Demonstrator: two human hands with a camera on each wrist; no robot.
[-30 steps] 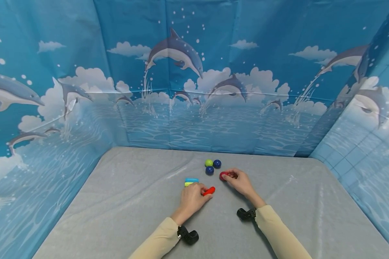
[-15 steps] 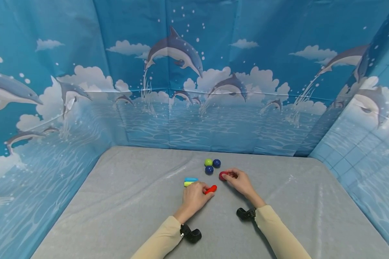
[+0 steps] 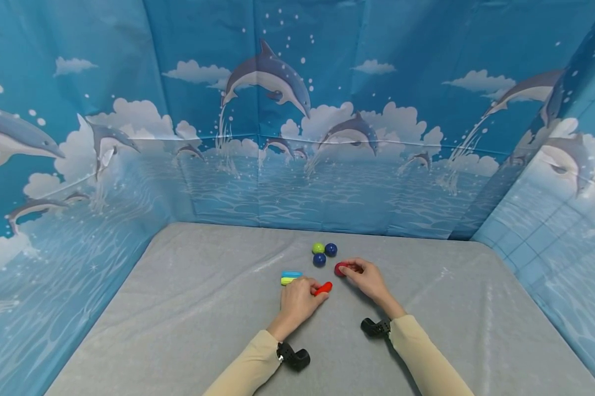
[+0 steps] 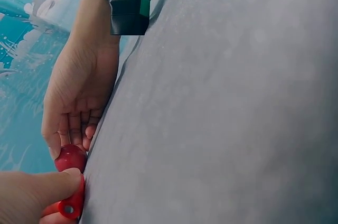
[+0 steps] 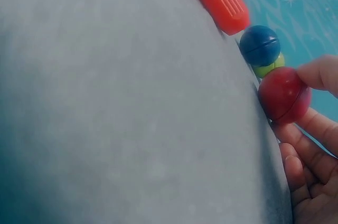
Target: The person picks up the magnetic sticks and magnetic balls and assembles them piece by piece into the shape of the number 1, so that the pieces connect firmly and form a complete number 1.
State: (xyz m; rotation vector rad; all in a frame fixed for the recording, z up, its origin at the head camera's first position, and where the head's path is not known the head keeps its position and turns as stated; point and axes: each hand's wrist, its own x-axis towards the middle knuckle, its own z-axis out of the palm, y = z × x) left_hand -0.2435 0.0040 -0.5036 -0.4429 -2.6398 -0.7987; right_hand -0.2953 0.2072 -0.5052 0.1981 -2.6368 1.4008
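My left hand (image 3: pixel 297 302) pinches a red plastic stick (image 3: pixel 323 289) between thumb and fingers. The stick is short and flat, with grooves along one end in the right wrist view and a small hole at the other in the left wrist view. To its upper right, my right hand (image 3: pixel 367 280) holds a red ball (image 5: pixel 285 94) by thumb and fingertips, at the grey tabletop. A seam line runs round this ball. Just beyond the left hand lie a blue stick (image 3: pixel 291 274) and a yellow-green stick (image 3: pixel 288 281), side by side, the latter partly covered by the hand.
Behind the red ball sit a lime-green ball (image 3: pixel 318 248) and two dark blue balls, one at the right (image 3: pixel 331 249) and one in front (image 3: pixel 319 259), grouped closely. A grey cloth covers the table (image 3: pixel 188 308). A blue dolphin-print curtain (image 3: pixel 297 187) hangs along the back and sides.
My left hand has shifted slightly right and away from me with the red stick, bringing it nearer the red ball. The right hand keeps its hold, almost still.
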